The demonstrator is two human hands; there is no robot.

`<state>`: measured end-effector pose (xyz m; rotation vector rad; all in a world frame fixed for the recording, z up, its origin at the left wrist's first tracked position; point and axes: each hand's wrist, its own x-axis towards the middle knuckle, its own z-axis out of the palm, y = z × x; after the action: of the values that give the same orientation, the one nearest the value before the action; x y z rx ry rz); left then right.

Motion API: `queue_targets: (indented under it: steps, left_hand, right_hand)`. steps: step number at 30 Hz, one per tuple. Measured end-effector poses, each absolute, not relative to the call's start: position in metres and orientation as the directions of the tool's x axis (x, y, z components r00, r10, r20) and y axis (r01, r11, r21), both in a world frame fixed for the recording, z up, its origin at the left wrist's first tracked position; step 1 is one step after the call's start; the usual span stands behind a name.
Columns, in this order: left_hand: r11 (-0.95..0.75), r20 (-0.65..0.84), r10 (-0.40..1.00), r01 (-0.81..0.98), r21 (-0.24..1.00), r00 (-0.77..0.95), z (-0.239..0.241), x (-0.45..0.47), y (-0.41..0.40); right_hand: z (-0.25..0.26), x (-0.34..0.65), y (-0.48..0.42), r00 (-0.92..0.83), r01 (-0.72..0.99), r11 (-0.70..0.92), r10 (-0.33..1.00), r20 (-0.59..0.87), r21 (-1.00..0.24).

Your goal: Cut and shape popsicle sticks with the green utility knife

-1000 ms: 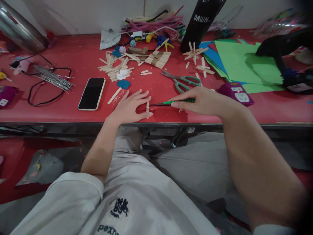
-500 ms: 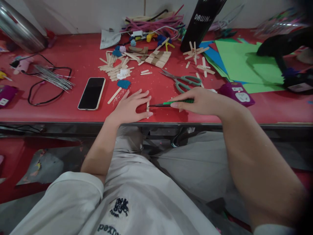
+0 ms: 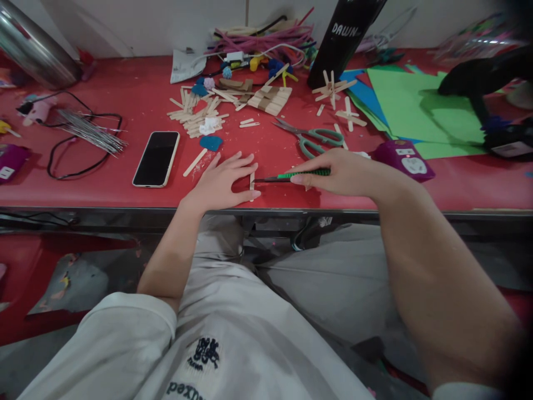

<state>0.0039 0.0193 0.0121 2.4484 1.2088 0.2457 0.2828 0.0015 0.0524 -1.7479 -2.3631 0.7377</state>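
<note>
My left hand (image 3: 227,180) lies on the red table with its fingers spread, thumb and index fingertip pressing the two ends of a short wooden craft stick (image 3: 252,179). In my right hand (image 3: 333,172) is a green-handled utility knife (image 3: 287,176), gripped low and almost flat. Its dark blade points left, and the tip touches or nearly touches the middle of the stick. Just beyond the knife lie scissors (image 3: 310,139) with grey-green handles. A longer craft stick (image 3: 195,163) and a blue piece (image 3: 211,144) sit past my left fingers.
A phone (image 3: 156,159) lies left of my left hand. Behind are a pile of craft sticks (image 3: 191,114), a black bottle (image 3: 339,39) and green paper sheets (image 3: 420,100). A purple box (image 3: 403,159) stands beside my right wrist. The table's front edge (image 3: 266,210) runs close below both hands.
</note>
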Motion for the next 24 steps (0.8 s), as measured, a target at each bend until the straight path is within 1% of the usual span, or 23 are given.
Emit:
queue_targets:
  steps: [4,10,15,24]
  left_hand:
    - [-0.549,-0.017,0.791,0.722,0.421,0.612,0.0116,0.0039,0.0193]
    - [-0.551,-0.018,0.790,0.722,0.418,0.613,0.0131,0.0043,0.0183]
    - [-0.553,-0.015,0.790,0.723,0.414,0.613,0.0128,0.0040,0.0191]
    - [-0.553,-0.010,0.791,0.722,0.417,0.612,0.0113,0.0041,0.0195]
  right_hand:
    - [0.0510,0.2836,0.0028,-0.344,0.865,0.234,0.920,-0.187,-0.443]
    - [0.0517,0.2844,0.0016,-0.312,0.885,0.213,0.931,-0.189,-0.413]
    - [0.0529,0.2840,0.0000,-0.301,0.885,0.194,0.931,-0.204,-0.423]
    - [0.0496,0.2840,0.0039,-0.329,0.871,0.215,0.923,-0.200,-0.441]
